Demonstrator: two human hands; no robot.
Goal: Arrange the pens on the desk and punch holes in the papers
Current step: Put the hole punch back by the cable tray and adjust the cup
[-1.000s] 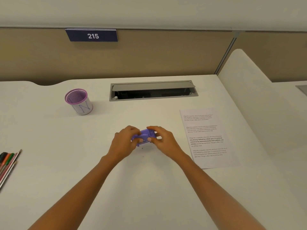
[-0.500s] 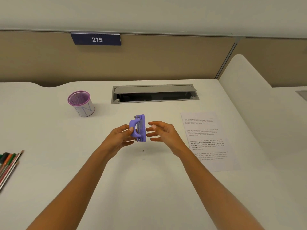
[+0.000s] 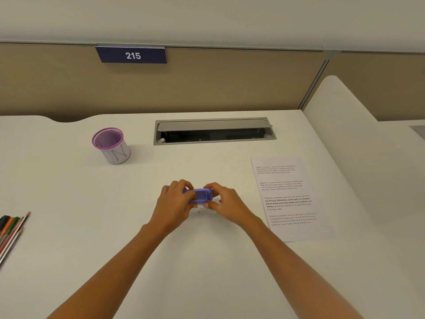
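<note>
Both hands, left hand [image 3: 174,203] and right hand [image 3: 226,204], clamped on the hole punch [image 3: 199,196] mid-bench. Punch step, probably. Next: bring the paper [image 3: 288,199] into its slot. Pens [image 3: 11,231] unsorted far left, cup [image 3: 111,145] empty.

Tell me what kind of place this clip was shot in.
Most likely an office cubicle: a white desk against tan partition panels, a numbered plate reading 215, and a cable hatch in the desktop.

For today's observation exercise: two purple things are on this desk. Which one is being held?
The purple hole punch, gripped between both hands. The purple-rimmed pen cup stands alone, far left, untouched.
</note>
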